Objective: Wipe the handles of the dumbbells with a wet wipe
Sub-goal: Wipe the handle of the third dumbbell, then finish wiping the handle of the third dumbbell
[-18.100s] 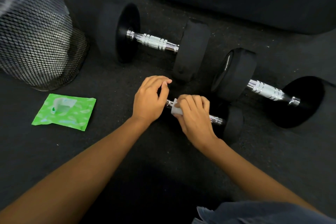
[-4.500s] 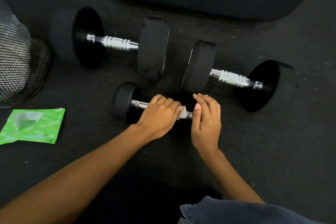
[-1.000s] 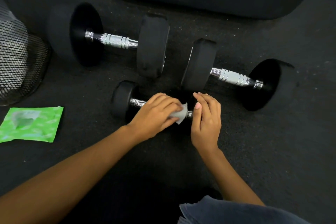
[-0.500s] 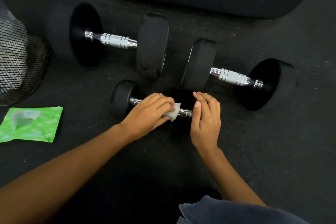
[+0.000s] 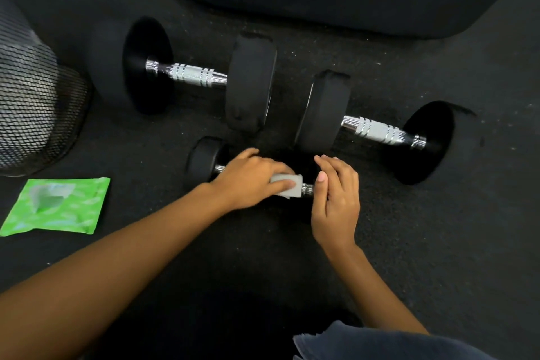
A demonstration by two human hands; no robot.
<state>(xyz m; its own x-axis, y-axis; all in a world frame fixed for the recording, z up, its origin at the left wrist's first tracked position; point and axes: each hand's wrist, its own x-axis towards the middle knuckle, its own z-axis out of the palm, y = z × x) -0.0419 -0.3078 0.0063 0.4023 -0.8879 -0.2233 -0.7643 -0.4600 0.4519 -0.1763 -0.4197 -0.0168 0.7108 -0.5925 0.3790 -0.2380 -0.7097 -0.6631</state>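
Gripping a folded white wipe point(image 5: 289, 189), the left hand point(image 5: 251, 180) curls its fingers round the chrome handle point(image 5: 307, 189) of the small dumbbell point(image 5: 204, 162), which lies on the grainy black floor point(image 5: 438, 242). The right hand point(image 5: 336, 202) rests over the right head, fingers together and lightly bent. Just behind the knuckles lie the left big dumbbell point(image 5: 251, 85) and the right big dumbbell point(image 5: 324, 111), with ribbed chrome bars and round black heads. A mesh bin point(image 5: 35, 108) and a green pack point(image 5: 58, 206) are at left. Bare floor lies at right.
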